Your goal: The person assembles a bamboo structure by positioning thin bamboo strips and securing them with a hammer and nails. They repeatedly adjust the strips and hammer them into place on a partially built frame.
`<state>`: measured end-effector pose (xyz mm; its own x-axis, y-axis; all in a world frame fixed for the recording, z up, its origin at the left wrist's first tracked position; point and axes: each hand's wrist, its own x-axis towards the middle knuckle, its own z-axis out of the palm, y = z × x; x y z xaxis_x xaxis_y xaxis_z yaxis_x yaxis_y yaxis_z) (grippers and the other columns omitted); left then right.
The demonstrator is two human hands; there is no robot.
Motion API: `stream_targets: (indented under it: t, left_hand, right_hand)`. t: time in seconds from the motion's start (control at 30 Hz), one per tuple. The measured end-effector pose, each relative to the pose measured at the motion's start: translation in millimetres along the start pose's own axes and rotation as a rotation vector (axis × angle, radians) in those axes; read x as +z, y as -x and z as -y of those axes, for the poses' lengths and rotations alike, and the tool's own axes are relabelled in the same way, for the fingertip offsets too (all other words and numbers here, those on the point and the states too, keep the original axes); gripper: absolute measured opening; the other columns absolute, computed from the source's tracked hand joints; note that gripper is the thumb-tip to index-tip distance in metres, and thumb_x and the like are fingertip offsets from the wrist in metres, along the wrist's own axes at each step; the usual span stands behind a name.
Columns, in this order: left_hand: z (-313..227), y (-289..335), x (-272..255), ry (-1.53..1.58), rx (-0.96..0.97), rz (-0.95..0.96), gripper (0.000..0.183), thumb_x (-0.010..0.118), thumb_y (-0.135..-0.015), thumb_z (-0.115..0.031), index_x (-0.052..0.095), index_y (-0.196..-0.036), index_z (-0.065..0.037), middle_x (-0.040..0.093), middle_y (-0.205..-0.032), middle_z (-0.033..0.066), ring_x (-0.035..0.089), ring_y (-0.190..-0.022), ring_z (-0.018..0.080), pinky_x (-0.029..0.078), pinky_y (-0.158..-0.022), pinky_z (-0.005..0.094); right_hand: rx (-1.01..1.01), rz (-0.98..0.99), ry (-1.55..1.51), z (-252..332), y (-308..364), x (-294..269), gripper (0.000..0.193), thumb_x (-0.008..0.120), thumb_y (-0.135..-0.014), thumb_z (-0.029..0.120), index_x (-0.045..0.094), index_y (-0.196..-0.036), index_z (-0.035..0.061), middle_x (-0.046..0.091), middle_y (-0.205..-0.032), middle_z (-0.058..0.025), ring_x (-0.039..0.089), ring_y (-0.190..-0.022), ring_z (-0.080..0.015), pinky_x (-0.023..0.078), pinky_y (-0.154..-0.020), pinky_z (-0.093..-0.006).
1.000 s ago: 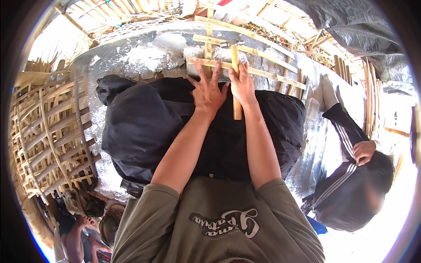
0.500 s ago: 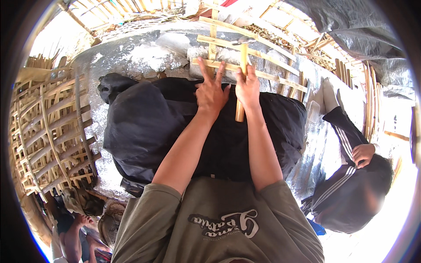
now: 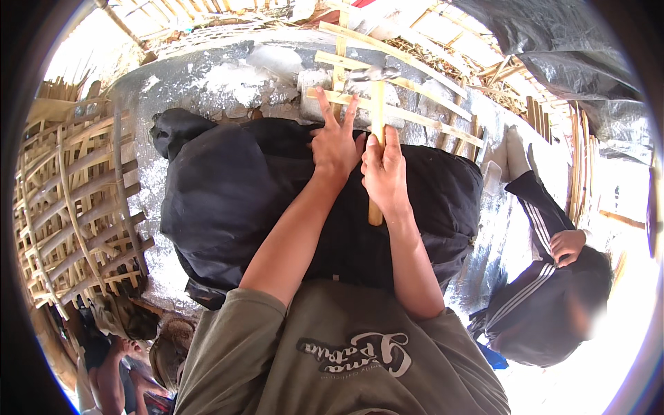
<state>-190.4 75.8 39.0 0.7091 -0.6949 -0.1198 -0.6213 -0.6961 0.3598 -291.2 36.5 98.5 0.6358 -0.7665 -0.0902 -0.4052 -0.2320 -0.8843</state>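
My right hand [image 3: 386,166] is wrapped around the wooden handle of a hammer [image 3: 375,209], whose metal head points away from me. The hammer's head is over the bamboo slats. To its left my left hand [image 3: 336,144] is open, index and middle fingers spread, their tips resting on the nearest slat of a bamboo lattice [image 3: 429,122]. An upright strip [image 3: 339,47] crosses under the slats near those fingertips. Beneath this crossing lies a pale stone block [image 3: 311,105]. Whether a nail sits there, I cannot tell.
My legs, in black trousers [image 3: 214,183], lie between me and the lattice. A woven bamboo panel [image 3: 76,200] stands at the left. Another person in dark striped clothes [image 3: 536,297] sits at the right; part of someone else [image 3: 111,377] shows at the lower left. Dark sheeting [image 3: 574,69] hangs at upper right.
My right hand has drawn the hammer toward me and slightly left, its head now nearer the closest slat. The left hand keeps its place on the slat.
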Motion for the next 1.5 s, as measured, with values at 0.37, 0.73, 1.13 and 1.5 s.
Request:
stream_targets:
  t: [0.37, 0.73, 1.13, 1.5]
  left_hand:
    - [-1.5, 1.2, -8.4, 0.061, 0.007, 0.04, 0.087, 0.065, -0.091, -0.048, 0.014, -0.161, -0.038, -0.009, -0.163, 0.0322, 0.069, -0.092, 0.0502, 0.061, -0.071, 0.0461]
    - [-4.7, -1.2, -12.1, 0.049, -0.001, 0.081, 0.087, 0.068, -0.092, -0.043, 0.016, -0.161, -0.036, -0.011, -0.161, 0.0348, 0.07, -0.085, 0.0447, 0.061, -0.071, 0.044]
    - [0.6, -2.1, 1.7, 0.127, -0.014, 0.035, 0.086, 0.07, -0.089, -0.04, 0.022, -0.16, -0.036, -0.012, -0.163, 0.0318, 0.069, -0.09, 0.0482, 0.061, -0.074, 0.0515]
    - [1.1, 1.3, -0.8, 0.098, 0.046, -0.039, 0.086, 0.079, -0.081, -0.034, 0.035, -0.154, -0.02, 0.002, -0.161, 0.0367, 0.072, -0.08, 0.0422, 0.061, -0.071, 0.0454]
  right_hand:
    - [0.016, -0.087, -0.13, 13.4, 16.4, 10.8, 0.012, 0.046, -0.106, 0.01, 0.043, -0.11, -0.0011, 0.058, -0.065, -0.018, 0.061, -0.052, -0.031, 0.044, -0.049, -0.0405]
    - [0.052, -0.071, -0.03, 21.4, 13.2, 10.8, 0.007, 0.047, -0.103, 0.005, 0.047, -0.106, -0.0012, 0.06, -0.07, -0.0255, 0.062, -0.063, -0.0471, 0.044, -0.05, -0.0468]
    - [-0.206, 0.021, 0.075, 35.2, -32.5, 5.1, 0.021, 0.055, -0.1, 0.007, 0.048, -0.119, 0.0003, 0.066, -0.094, -0.0287, 0.065, -0.079, -0.0492, 0.051, -0.062, -0.0513]
    - [-0.163, 0.116, 0.518, 39.5, -133.0, 32.6, 0.06, 0.079, -0.082, 0.039, 0.054, -0.113, -0.0069, 0.071, -0.089, -0.0272, 0.073, -0.087, -0.0415, 0.059, -0.073, -0.0463]
